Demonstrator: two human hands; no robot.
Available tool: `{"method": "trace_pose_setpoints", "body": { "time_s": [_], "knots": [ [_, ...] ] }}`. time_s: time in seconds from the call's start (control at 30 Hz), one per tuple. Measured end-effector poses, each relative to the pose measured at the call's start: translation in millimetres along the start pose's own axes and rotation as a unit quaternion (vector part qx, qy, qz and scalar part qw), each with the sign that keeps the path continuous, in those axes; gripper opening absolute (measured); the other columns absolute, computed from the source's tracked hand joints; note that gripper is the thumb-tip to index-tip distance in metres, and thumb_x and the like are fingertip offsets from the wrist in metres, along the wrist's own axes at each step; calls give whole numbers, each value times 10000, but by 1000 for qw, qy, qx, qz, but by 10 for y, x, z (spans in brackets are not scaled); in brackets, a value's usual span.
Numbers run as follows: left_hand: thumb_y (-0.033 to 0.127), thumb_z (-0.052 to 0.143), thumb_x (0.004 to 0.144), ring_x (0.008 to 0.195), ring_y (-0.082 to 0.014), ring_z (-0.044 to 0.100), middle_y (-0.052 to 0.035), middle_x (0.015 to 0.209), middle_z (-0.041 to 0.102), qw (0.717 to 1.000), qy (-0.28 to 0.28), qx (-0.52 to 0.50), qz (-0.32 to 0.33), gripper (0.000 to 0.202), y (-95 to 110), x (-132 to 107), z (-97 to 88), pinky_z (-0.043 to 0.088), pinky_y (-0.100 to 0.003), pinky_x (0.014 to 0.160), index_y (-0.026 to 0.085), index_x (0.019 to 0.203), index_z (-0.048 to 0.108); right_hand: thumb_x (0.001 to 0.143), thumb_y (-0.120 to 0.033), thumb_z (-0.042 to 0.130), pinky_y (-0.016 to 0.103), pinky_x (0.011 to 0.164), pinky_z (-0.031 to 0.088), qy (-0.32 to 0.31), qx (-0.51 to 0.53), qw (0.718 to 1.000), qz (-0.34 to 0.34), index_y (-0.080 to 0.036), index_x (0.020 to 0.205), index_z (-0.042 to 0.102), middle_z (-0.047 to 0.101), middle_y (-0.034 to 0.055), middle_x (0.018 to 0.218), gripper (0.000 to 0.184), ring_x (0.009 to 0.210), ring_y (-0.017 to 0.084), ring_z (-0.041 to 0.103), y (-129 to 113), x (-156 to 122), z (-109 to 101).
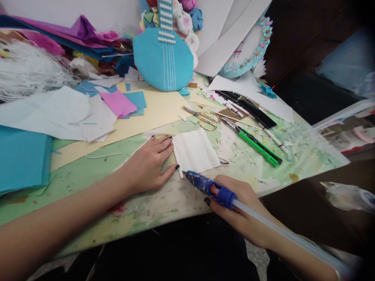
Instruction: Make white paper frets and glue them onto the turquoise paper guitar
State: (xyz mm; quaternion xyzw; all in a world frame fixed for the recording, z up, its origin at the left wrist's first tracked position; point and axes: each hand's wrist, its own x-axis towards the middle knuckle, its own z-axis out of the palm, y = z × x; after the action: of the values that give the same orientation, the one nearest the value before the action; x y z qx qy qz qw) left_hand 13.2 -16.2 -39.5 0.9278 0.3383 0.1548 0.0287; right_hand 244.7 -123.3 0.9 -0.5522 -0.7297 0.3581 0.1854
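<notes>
My left hand lies flat on the table with its fingers stretched out. Its fingertips and thumb touch the left edge of a white paper square, where a thin white stick runs along that edge. My right hand is closed around a blue hot glue gun, from which a long clear glue stick trails back over the wrist. The gun's nozzle points at the lower left corner of the paper, close to the stick's end. Part of my right hand's grip is hidden behind the gun.
Beyond the paper lie gold-handled scissors and a green utility knife. A blue paper guitar shape stands at the back. Leftward are blue paper, a pink piece, white scraps and tangled white string.
</notes>
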Motion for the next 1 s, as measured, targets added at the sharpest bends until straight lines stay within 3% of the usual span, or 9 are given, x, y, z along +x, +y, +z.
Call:
{"method": "trace_pose_setpoints", "body": {
  "time_s": [0.47, 0.77, 1.0],
  "knots": [
    [380, 440, 857, 1252, -346, 470, -223, 1310, 544, 1000, -3, 17, 0, 534, 4, 1, 1, 373, -528, 1059, 12, 1221, 570, 795, -176, 537, 274, 629, 397, 53, -16, 998, -31, -192, 721, 527, 585, 6, 710, 76, 677, 161, 536, -5, 330, -41],
    [365, 456, 853, 1242, -353, 475, -225, 1295, 554, 1000, 4, 4, 5, 529, 3, -14, -12, 387, -542, 1045, 11, 1234, 557, 819, -219, 542, 284, 655, 398, 48, -20, 998, -26, -175, 769, 590, 620, 24, 774, 82, 697, 165, 537, 13, 594, -70],
    [362, 458, 852, 1227, -348, 491, -226, 1282, 564, 1000, 17, 6, 6, 519, 4, -9, 1, 399, -533, 1040, 4, 1208, 577, 806, -200, 544, 265, 619, 415, 49, -20, 998, -17, -185, 725, 575, 615, 6, 713, 88, 661, 156, 545, -20, 472, -65]
  ]
}}
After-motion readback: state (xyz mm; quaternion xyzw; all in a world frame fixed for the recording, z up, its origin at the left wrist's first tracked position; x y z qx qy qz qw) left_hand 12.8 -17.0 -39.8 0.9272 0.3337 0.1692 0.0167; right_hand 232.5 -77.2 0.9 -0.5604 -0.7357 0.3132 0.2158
